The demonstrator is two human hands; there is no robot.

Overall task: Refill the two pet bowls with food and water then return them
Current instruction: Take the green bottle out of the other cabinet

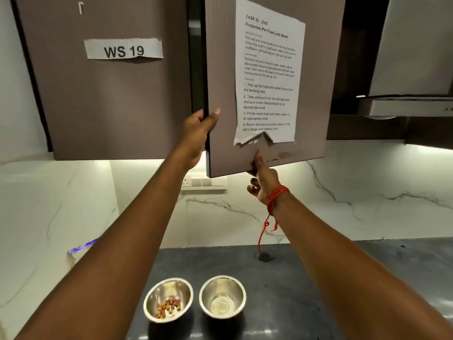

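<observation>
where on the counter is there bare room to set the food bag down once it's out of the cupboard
The dark counter lies bare right of the right bowl, under the right forearm, and behind both bowls up to the marble wall, bar one dark spot. The front centre is crowded: left bowl with kibble and right bowl stand close together.

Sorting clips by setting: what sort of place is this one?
Most likely a home kitchen: wall cabinets over a dark stone counter, a marble-look backsplash, and what seems a range hood at right.
</observation>
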